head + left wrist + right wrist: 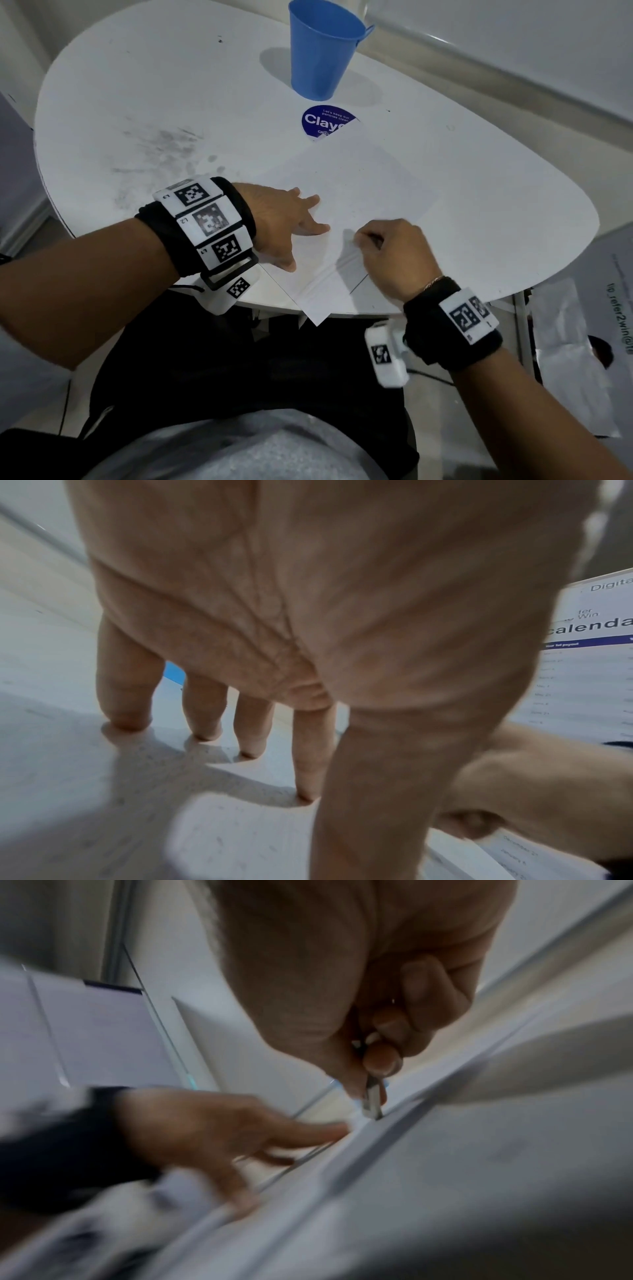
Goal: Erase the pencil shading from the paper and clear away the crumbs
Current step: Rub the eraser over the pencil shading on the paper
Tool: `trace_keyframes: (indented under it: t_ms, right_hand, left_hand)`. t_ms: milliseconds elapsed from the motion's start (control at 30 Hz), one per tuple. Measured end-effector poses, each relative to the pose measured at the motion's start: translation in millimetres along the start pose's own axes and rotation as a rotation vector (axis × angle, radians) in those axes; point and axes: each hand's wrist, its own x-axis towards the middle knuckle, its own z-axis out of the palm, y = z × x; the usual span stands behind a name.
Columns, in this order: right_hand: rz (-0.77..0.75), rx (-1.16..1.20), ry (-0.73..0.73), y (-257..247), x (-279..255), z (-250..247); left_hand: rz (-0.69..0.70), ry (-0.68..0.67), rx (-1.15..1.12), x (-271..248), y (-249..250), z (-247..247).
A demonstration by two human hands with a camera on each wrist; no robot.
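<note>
A white sheet of paper (359, 178) lies at an angle on the white table (171, 102), its near corner hanging over the front edge. My left hand (294, 226) presses the sheet's left side with straight, spread fingers (205, 723). My right hand (376, 246) pinches a small thin grey piece, apparently the eraser (371, 1104), between thumb and forefinger, with its tip on the paper close to the left forefinger. A thin pencil line (359, 285) shows by the right wrist. Tiny dark specks (222, 831) dot the sheet. No clear shading is visible.
A blue cup (322, 48) stands at the table's far side, behind a round blue sticker (325, 123) partly under the paper. Grey smudges (161, 147) mark the table's left half. A printed calendar sheet (599, 308) lies off the table to the right.
</note>
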Motion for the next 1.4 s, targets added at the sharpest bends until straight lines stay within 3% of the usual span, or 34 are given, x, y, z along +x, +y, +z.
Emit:
trace_keyframes:
  t_ms: [100, 133, 267, 433, 567, 733, 900, 1033, 1067, 1167, 1300, 1400]
  right_hand:
    - [-0.09, 0.074, -0.228, -19.3, -17.4, 3.6]
    - [-0.079, 0.069, -0.217, -16.3, -12.8, 1.5]
    - [0.031, 0.034, 0.047, 4.9, 9.7, -4.9]
    - [-0.076, 0.018, -0.164, -17.4, -13.1, 3.9]
    - [0.064, 0.014, 0.059, 8.0, 9.0, -9.9]
    - [-0.065, 0.037, -0.138, -23.8, -19.0, 8.8]
    - [0.076, 0.034, 0.064, 3.2, 6.8, -8.7]
    - [-0.044, 0.052, -0.135, -19.4, -13.9, 7.2]
    - [-0.048, 0.056, -0.15, -21.0, -13.2, 8.0]
    - [0.001, 0.038, 0.0, -8.2, 0.4, 1.4]
    - [-0.016, 0.025, -0.2, -6.8, -6.3, -8.5]
    - [-0.001, 0.072, -0.16, -4.2, -4.9, -14.2]
  left_hand:
    - [0.007, 0.003, -0.015, -0.9, -0.1, 0.1]
    - [0.007, 0.005, -0.016, -1.5, 0.4, 0.0]
    - [0.01, 0.004, -0.002, -2.4, 1.0, -0.3]
    - [0.032, -0.009, 0.0, -2.2, -1.8, 0.1]
    - [0.027, -0.007, 0.03, -2.1, -0.1, 1.0]
    - [0.034, -0.009, 0.012, -1.8, -0.9, 1.5]
    - [0.033, -0.025, 0.041, -3.4, 1.4, 1.1]
    - [0.043, -0.016, 0.018, -1.4, -0.5, 2.5]
    - [0.045, -0.013, 0.015, -1.1, -0.9, 2.7]
    - [0.043, -0.013, 0.005, 1.2, -2.8, 4.5]
    - [0.048, -0.002, -0.059, 6.4, -10.0, 6.7]
    - [0.034, 0.044, -0.12, 6.0, -15.6, 6.1]
